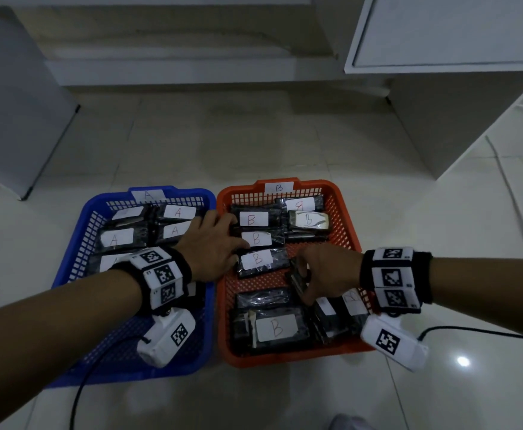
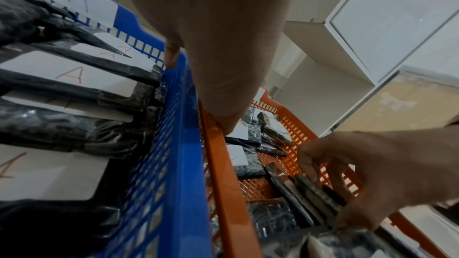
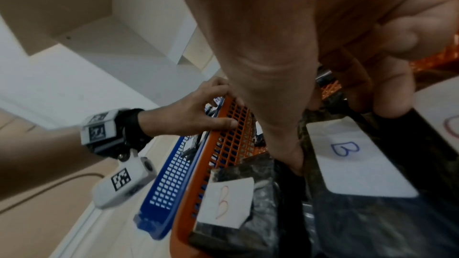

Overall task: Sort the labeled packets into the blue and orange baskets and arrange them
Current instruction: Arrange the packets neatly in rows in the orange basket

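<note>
1. Nearest the camera, at the lower centre of the head view, a B-labelled packet lies flat in the near end of the orange basket, with more dark packets crowded at its right.
2. Just beyond it, the right hand reaches in from the right with fingers curled, pinching a few thin dark packets standing on edge. The left wrist view shows the thumb on one face and the fingertips on the other.
3. At centre frame, the left hand lies with fingers spread and fairly straight across the touching rims of the two baskets, its fingertips near the B packets; it holds nothing.
4. To the left, the blue basket holds packets labelled A, lying flat in rows.
5. Farther up, the orange basket's far end holds more B packets, some overlapping and one turned upside down.
6. No packet lies on the floor, so sorting looks finished and the arranging step is in hand.
7. The next move probably calls for laying the pinched packets flat, label up, on the bare basket floor near the middle, while the left hand steadies the baskets.
</note>
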